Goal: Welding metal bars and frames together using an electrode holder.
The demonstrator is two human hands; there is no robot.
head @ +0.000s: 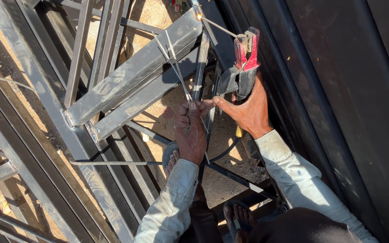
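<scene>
Pale grey sleeves are filling the lower edge of the view, running up from the person's arms to both hands, with two sandalled feet showing between them on the sandy ground. Further up, the left hand is closing in a fist around a small bundle of thin welding rods, which are sticking up and to the left out of the fist and crossing in front of a slanted steel bar. Just beside it, the right hand is gripping the handle of a red electrode holder, thumb stretched towards the left fist and nearly touching it. One rod clamped in the holder is reaching up and left to the top end of the slanted bar, where a bright orange spark is glowing at the joint. That bar and a second one just below it are lying side by side, tilted, their lower ends meeting a long grey frame rail. A dark metal sheet is standing to the right of the hands.
</scene>
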